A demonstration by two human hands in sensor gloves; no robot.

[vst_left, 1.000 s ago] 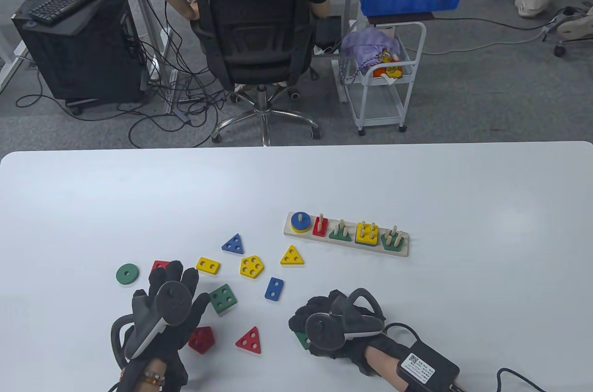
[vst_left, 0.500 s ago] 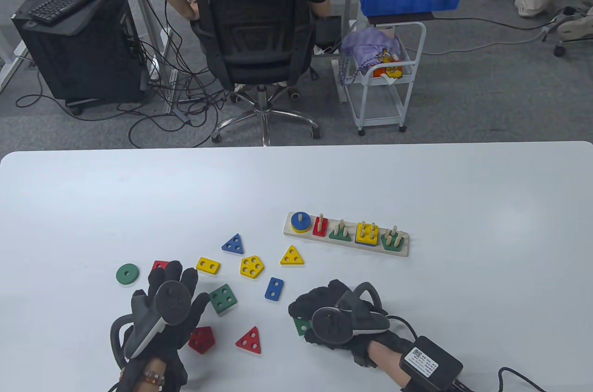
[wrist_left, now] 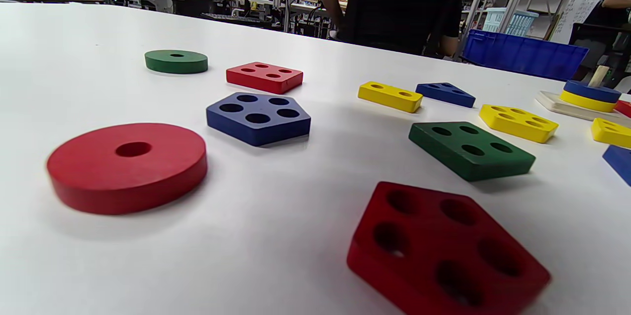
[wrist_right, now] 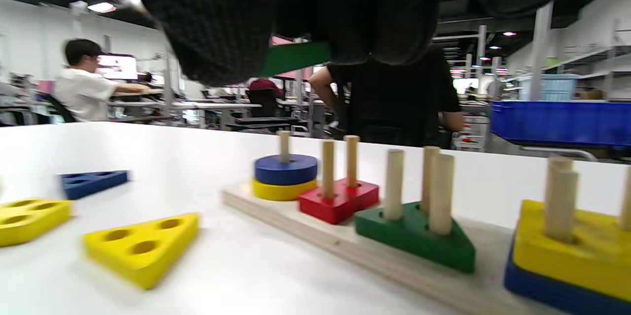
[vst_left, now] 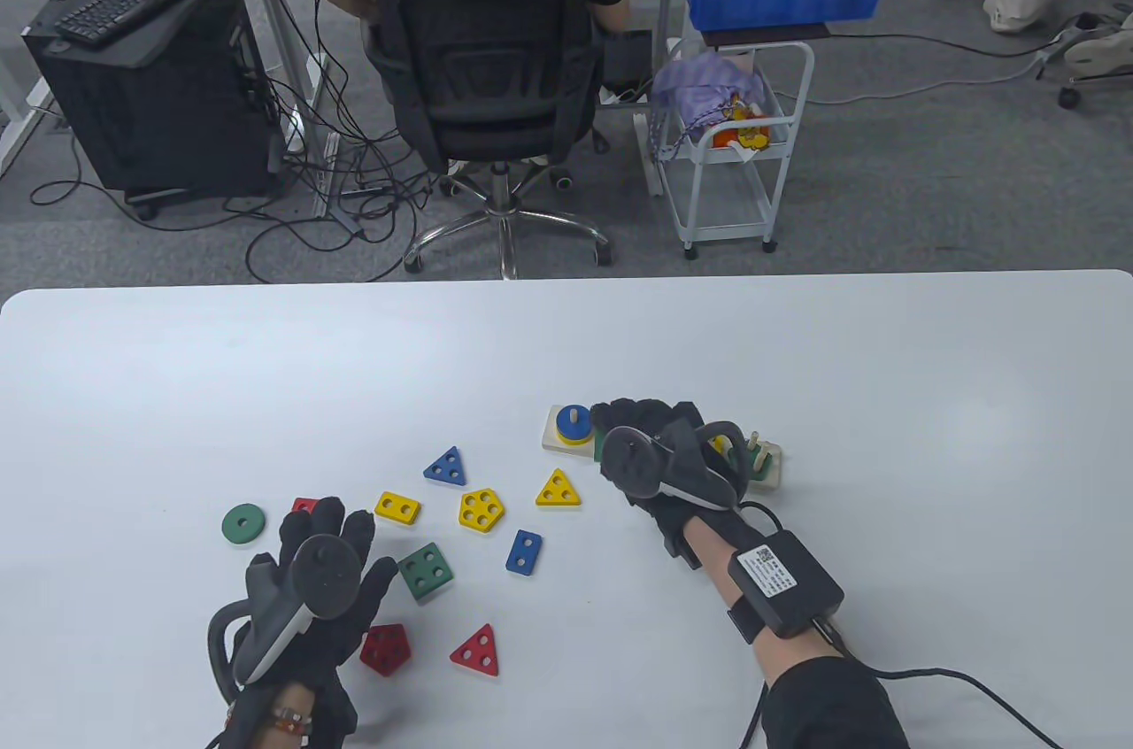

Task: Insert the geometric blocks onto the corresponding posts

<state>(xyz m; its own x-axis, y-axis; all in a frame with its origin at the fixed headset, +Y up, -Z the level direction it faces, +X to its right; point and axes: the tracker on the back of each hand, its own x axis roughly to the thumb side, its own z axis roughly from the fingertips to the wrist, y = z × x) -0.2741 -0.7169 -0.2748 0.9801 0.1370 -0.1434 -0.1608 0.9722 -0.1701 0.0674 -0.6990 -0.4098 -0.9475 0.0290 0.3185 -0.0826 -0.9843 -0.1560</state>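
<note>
Grey carpet floor (vst_left: 929, 182) fills the upper frame; a black mesh office chair (vst_left: 482, 50) stands upper centre, a white wire trolley (vst_left: 730, 156) to its right.

A white tabletop (wrist_left: 74, 19) carries loose blocks: a red disc (wrist_left: 127, 167) nearest left, a red pentagon (wrist_left: 443, 251) nearest right, a blue pentagon (wrist_left: 259, 118) and green square (wrist_left: 471, 150) between, a green disc (wrist_left: 176, 60) and red square (wrist_left: 264, 77) farther back.
</note>
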